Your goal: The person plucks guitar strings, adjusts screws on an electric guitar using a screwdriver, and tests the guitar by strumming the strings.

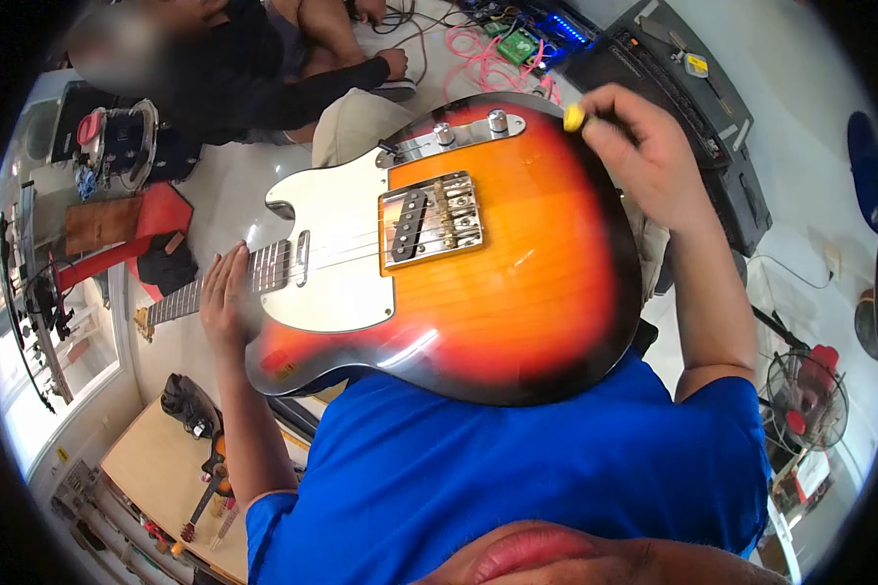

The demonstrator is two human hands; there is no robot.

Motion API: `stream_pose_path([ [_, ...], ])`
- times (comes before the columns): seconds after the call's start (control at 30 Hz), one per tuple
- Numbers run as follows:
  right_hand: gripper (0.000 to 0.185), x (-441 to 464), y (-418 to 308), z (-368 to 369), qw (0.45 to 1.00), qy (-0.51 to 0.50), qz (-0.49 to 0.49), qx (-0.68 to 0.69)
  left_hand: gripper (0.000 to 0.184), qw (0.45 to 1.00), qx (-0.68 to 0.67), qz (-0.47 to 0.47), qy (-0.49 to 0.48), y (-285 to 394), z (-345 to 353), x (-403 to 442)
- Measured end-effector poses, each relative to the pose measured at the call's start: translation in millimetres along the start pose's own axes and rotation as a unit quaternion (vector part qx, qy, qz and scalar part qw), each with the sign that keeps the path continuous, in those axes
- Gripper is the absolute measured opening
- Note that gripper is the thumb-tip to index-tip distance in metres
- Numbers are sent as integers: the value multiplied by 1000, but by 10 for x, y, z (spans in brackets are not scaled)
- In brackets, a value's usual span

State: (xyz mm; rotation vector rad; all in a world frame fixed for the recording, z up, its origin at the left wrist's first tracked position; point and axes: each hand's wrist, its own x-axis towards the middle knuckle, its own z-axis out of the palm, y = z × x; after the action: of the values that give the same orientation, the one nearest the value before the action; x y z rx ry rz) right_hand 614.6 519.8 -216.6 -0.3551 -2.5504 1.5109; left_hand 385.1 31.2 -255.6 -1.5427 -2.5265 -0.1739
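Observation:
A sunburst electric guitar (pixel 532 258) lies across my lap, its face up and its neck (pixel 178 300) pointing left. It has a white pickguard (pixel 339 273), a metal bridge (pixel 431 219) and a control plate (pixel 468 136) with two knobs. My left hand (pixel 226 297) is closed on the neck close to the body, its fingers lying across the fretboard. At the guitar's upper right edge, my right hand (pixel 644 161) pinches a small yellow object (pixel 575 118) between thumb and fingers. That object has a dark part and is slightly blurred, so its kind is unclear.
Another person (pixel 234 78) in dark clothes sits at the upper left. A black amplifier (pixel 654 73) stands at the upper right, near pink cable (pixel 468 58). A fan (pixel 808 400) is on the right. A smaller guitar (pixel 210 485) rests on a wooden table (pixel 141 453) at lower left.

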Motion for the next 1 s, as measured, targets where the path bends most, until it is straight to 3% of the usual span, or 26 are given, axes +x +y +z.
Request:
stream_pose_path([
  [0.07,24,148,-164,112,1000,19,13,17,40,1000,10,0,8,52,-52,41],
  [0.17,26,386,-418,425,997,-56,-60,-11,37,999,32,10,11,89,-113,146],
  [0.23,26,471,-578,737,984,-176,-12,1,36,999,32,-13,-11,160,-229,242],
  [0.33,24,521,-487,1100,981,-181,-60,-44,43,999,50,-7,2,221,-399,394],
  [0.43,26,522,-469,1163,983,-172,-48,-29,56,971,121,-97,181,382,-476,499],
  [0.47,28,519,-483,1152,985,-169,-33,-21,69,948,141,-175,224,381,-391,339],
  [0.5,30,513,-490,1143,986,-164,-16,-13,70,912,117,-256,298,398,-194,195],
  [0.53,32,510,-480,1146,989,-144,-36,-23,71,845,-217,-323,366,462,-72,123],
  [0.57,32,518,-460,1153,990,-136,-25,-21,72,673,-526,-348,386,487,42,43],
  [0.6,32,515,-434,1163,991,-129,-12,-20,69,538,-644,-420,345,364,92,41],
  [0.7,32,500,-393,1194,990,-138,-1,9,70,261,-864,-325,284,714,36,488],
  [0.8,32,512,-428,1146,990,-142,22,-1,76,304,-883,-199,296,591,287,585],
  [0.93,31,506,-369,1166,992,-125,-20,-22,71,342,-894,-81,278,240,296,703],
  [1.0,29,495,-329,1167,991,-123,-42,-36,68,326,-884,-116,315,143,180,714],
])
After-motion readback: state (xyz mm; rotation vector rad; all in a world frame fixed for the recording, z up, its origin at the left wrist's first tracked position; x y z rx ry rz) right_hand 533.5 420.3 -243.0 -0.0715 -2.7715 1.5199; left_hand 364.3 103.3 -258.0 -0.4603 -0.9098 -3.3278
